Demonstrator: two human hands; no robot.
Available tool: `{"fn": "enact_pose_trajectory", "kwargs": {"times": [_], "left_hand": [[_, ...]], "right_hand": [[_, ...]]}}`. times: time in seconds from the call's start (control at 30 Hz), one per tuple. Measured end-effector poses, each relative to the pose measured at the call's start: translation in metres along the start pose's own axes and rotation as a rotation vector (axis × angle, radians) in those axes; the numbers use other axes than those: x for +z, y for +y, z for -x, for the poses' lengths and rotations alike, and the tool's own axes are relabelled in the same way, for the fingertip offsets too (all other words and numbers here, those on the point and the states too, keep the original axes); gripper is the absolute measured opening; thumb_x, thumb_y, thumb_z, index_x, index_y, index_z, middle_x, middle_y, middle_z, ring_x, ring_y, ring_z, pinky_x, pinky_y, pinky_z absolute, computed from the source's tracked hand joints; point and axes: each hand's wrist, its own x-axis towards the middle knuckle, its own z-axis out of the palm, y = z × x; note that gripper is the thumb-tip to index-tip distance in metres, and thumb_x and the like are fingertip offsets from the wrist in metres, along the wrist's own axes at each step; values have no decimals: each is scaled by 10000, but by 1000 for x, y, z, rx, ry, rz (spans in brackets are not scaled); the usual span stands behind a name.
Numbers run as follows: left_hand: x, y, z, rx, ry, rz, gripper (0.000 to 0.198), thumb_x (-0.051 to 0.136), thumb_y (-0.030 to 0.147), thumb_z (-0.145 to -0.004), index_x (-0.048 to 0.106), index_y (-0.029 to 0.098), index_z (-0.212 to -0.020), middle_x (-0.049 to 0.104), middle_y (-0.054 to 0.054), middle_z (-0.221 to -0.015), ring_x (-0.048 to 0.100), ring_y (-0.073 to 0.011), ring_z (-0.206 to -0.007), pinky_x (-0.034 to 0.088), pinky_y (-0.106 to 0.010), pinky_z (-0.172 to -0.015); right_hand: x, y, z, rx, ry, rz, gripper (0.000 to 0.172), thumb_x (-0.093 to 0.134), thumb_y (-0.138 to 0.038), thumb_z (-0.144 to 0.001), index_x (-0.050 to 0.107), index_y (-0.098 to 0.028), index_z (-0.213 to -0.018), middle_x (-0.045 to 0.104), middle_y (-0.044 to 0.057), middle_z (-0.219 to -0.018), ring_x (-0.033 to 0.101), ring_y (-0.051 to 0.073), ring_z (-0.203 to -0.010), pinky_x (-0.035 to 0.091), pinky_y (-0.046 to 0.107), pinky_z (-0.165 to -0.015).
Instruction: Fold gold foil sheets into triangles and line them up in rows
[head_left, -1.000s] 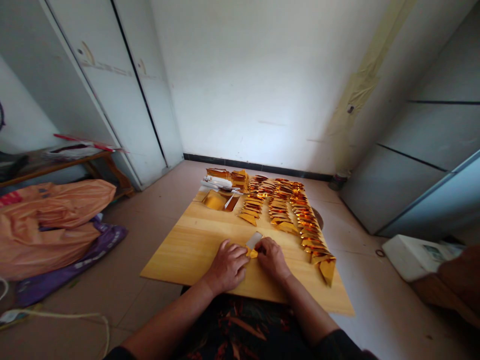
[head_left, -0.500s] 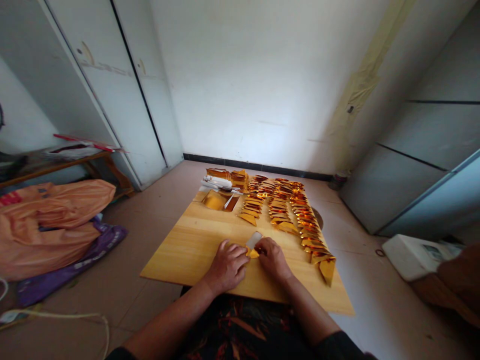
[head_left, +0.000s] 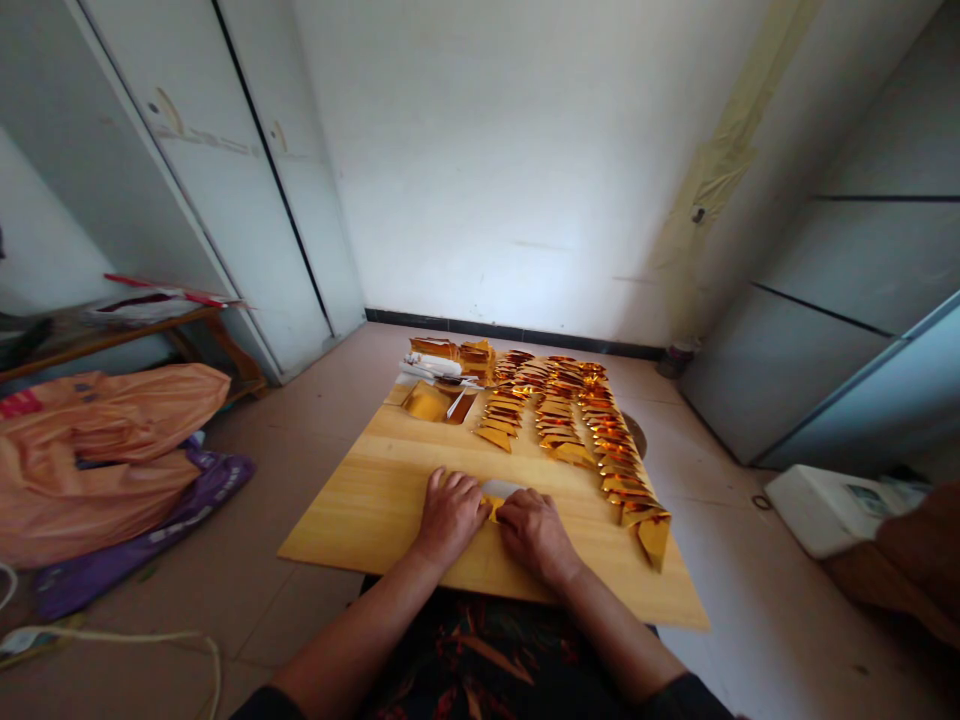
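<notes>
Between my two hands, near the front of the wooden board, lies a small sheet of gold foil paper with a pale grey-white side showing at the back. The fingers of my left hand are closed on its left edge. My right hand has its fingers curled over the right part, covering most of it. Farther back, folded gold paper pieces stand in several overlapping rows. At the back left lies a stack of gold sheets.
White packets and a thin tool sit at the board's back left. An orange bag and a purple bag lie on the floor to the left. A white box stands at right, below a grey cabinet.
The gold paper has turned, its pale side now lying level across the back. My right hand has moved left and flattened over it; my left fingers shifted slightly up.
</notes>
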Motion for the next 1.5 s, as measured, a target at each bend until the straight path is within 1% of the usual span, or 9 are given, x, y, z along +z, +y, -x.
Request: {"fn": "enact_pose_trajectory", "kwargs": {"times": [0.1,0.3,0.67,0.8,0.93,1.0,1.13,1.3,1.5], "left_hand": [[2,-1,0,-6,-6,-1,128,566,206,-847,625,191,-734,671,-27,-866,553,-199,-889,331,-448,-917],[3,0,1,44,-40,-15,152,553,194,-863,616,199,-725,641,-11,-844,524,-185,-891,331,-405,-859],[2,-1,-1,146,-25,-44,174,557,191,-868,624,195,-707,641,-20,-1074,494,-217,-1052,318,-430,-882],[5,-6,-2,176,-51,-28,172,557,202,-871,635,199,-717,642,-24,-990,500,-204,-1005,336,-392,-858],[8,-8,0,193,-66,-6,188,544,188,-877,611,181,-701,614,-22,-798,511,-170,-854,353,-330,-765],[9,-9,0,196,-63,10,192,534,180,-881,601,180,-702,604,-15,-762,510,-165,-824,347,-323,-746],[7,-9,0,193,-59,36,192,520,177,-886,594,178,-708,615,-18,-765,518,-166,-826,335,-324,-745],[-1,-8,1,220,-98,56,147,521,172,-876,602,188,-755,632,-16,-774,530,-171,-839,332,-342,-762],[-10,-3,7,219,-132,49,107,515,185,-857,622,196,-858,650,-46,-876,546,-195,-918,362,-383,-835]], "right_hand": [[-1,12,4,-44,-22,-73,150,603,-126,-795,680,-237,-862,658,16,-920,546,166,-891,361,278,-783],[1,34,12,-96,24,-107,100,660,-216,-807,673,-248,-901,646,20,-1044,525,182,-943,359,295,-807],[4,22,13,-72,57,50,95,601,-226,-865,679,-252,-818,630,20,-1032,495,178,-936,323,300,-798],[5,20,13,-79,30,46,114,578,-226,-886,674,-243,-825,642,8,-930,502,161,-890,323,285,-796],[3,18,12,-73,24,36,97,591,-219,-878,677,-237,-838,644,13,-932,510,158,-882,326,281,-791],[1,17,12,-71,20,36,95,590,-216,-878,677,-236,-844,644,16,-928,513,159,-882,327,281,-789],[-3,18,13,-91,11,41,89,587,-225,-877,673,-231,-855,644,27,-938,514,167,-891,330,287,-790],[-5,25,11,-166,-33,47,67,599,-243,-873,666,-237,-865,646,13,-946,514,163,-905,325,279,-783],[-1,27,10,-221,-6,194,121,537,-228,-915,642,-231,-856,636,0,-873,505,147,-845,295,289,-760]]}}
